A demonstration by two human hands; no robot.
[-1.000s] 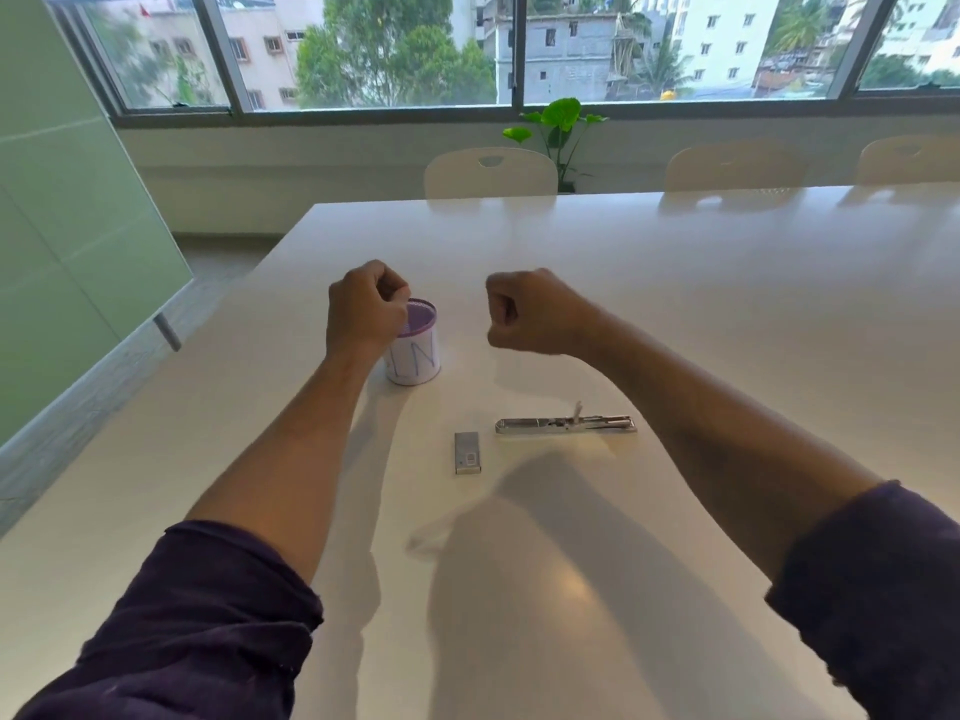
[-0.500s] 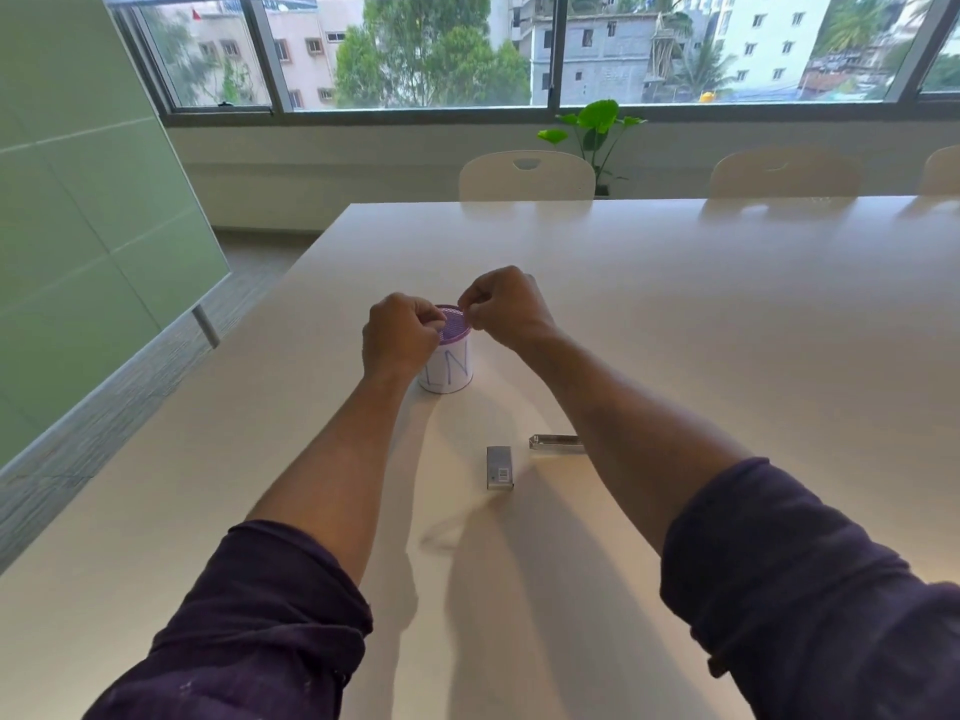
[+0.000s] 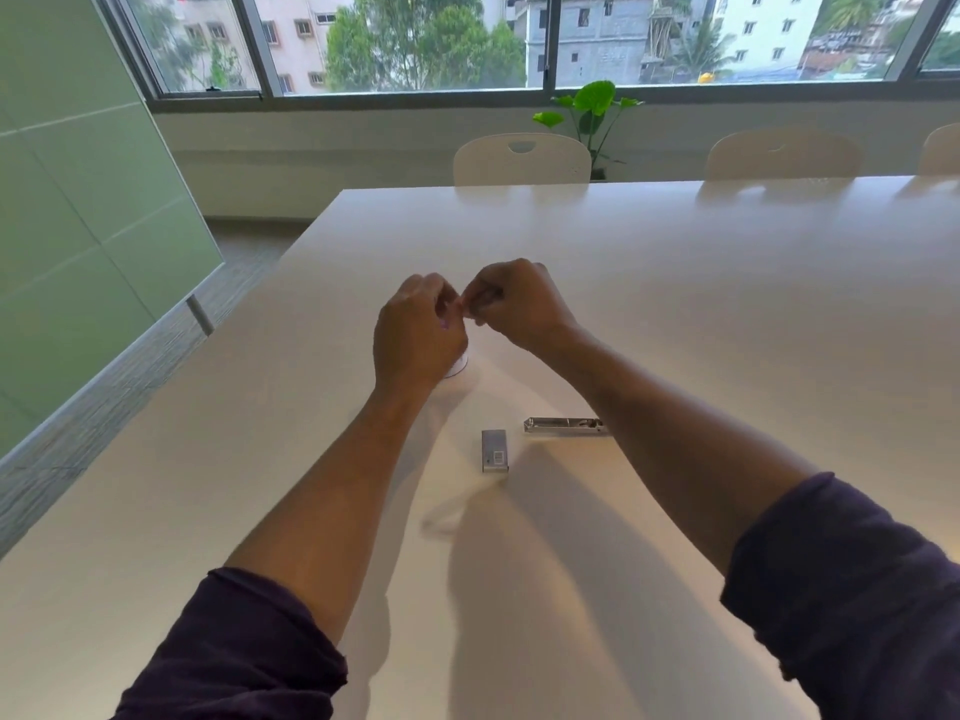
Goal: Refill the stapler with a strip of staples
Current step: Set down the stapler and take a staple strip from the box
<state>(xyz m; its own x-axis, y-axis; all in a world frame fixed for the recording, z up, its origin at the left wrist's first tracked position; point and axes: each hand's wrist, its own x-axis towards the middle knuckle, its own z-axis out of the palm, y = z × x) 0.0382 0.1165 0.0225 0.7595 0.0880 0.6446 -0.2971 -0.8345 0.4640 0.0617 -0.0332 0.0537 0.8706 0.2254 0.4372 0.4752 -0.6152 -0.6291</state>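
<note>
Head-worn view, looking down, table point(image 3: 675, 304) close

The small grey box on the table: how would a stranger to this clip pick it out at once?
Start at the big white table and find the person's two forearms reaching across it. In the gap between them, nearer the camera than the hands, lies the small grey box. Its neighbour, the stapler, is long, thin and shiny; the box is short, matt, with a pale label.

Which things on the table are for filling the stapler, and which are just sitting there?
For the job:
metal stapler
small staple box
left hand
right hand

Just there:
white cup, mostly hidden
chairs
plant
</note>
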